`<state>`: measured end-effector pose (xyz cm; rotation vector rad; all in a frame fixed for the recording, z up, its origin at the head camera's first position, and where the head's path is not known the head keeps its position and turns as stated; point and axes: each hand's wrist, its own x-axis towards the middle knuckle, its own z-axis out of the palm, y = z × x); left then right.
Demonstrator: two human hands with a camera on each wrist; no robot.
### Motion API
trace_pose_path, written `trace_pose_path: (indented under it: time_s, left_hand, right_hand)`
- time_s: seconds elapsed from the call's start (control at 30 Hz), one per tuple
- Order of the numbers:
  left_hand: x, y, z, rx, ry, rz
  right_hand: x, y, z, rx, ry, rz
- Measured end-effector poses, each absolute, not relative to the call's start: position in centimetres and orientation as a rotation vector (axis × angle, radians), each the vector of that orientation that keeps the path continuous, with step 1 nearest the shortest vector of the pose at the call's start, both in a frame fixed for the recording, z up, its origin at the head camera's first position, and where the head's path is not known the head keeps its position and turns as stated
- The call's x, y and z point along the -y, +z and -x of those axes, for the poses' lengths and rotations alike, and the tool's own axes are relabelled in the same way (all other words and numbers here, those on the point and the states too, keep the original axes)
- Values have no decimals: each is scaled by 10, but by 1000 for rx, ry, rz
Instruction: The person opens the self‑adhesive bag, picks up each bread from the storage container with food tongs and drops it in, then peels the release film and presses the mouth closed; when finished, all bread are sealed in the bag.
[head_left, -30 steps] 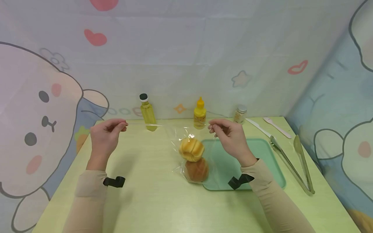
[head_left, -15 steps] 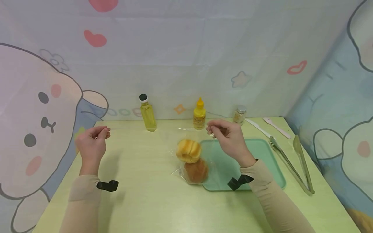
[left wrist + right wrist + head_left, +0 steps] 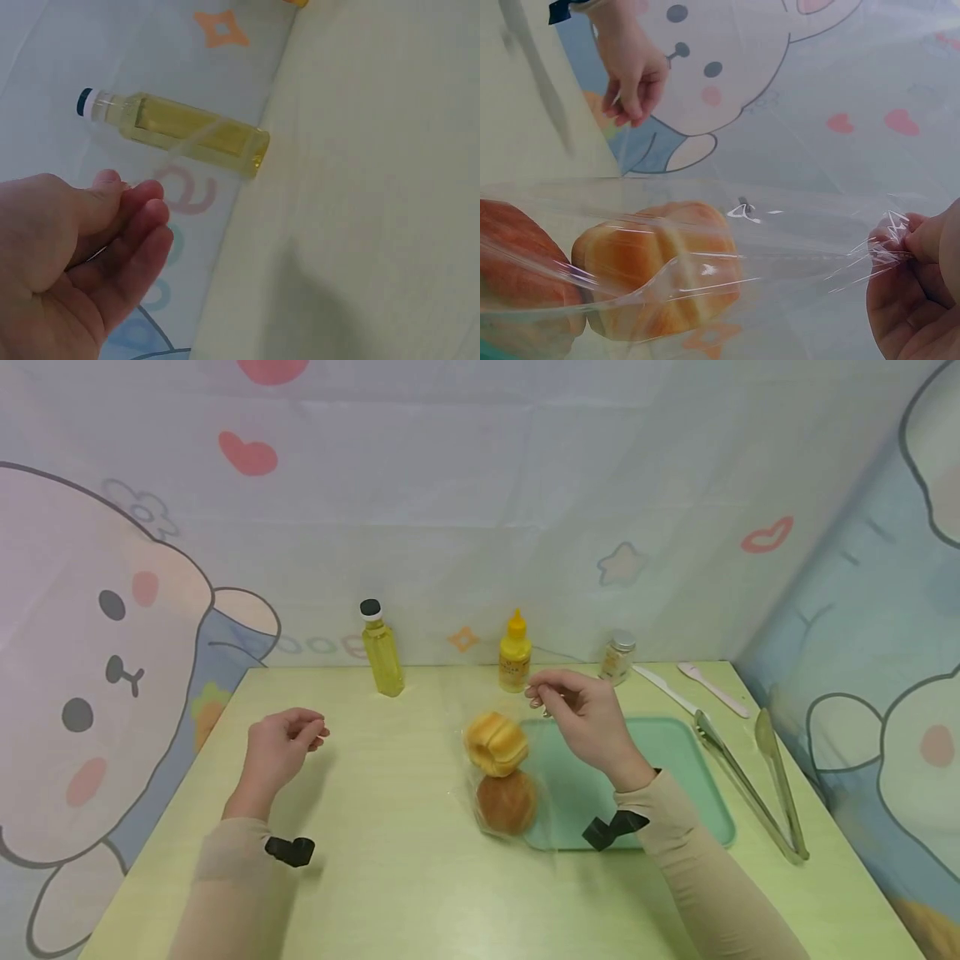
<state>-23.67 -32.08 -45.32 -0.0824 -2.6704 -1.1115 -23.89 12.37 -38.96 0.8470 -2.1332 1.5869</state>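
My right hand pinches the gathered top corner of a clear plastic bag. Inside the bag a yellow ridged bread roll sits against a round brown bun. In the head view they overlap the left edge of a green tray. Off to the left, my left hand holds a thin translucent strip between thumb and forefinger. The left wrist view shows that strip crossing in front of an oil bottle; its far end fades out.
Along the back of the table stand a yellow squeeze bottle and a small lidded jar. A white knife, a pale pink fork and metal tongs lie at the right, beside the tray.
My left hand drew out to the left with the strip, then came back right and lower. The bag top slackened and its rolls shifted slightly. My right hand barely moved.
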Motion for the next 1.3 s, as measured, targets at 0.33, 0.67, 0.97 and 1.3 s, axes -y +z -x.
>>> trace_pose_path:
  time_s: [0.33,0.67,0.97,1.3]
  left_hand:
    - [310,-471,241,2852,-715,210]
    - [256,-467,252,2675,-911,277]
    - [178,-454,273,2486,-1703,358]
    - [160,-449,274,2189,-1952,191]
  right_hand:
    - [-124,-389,238,2138,1576,-849]
    - [-124,-388,236,2117,1582,-872]
    - [-124,-388,235,2095,1621,-877]
    - [-132,-393,237,2065,1732,-786]
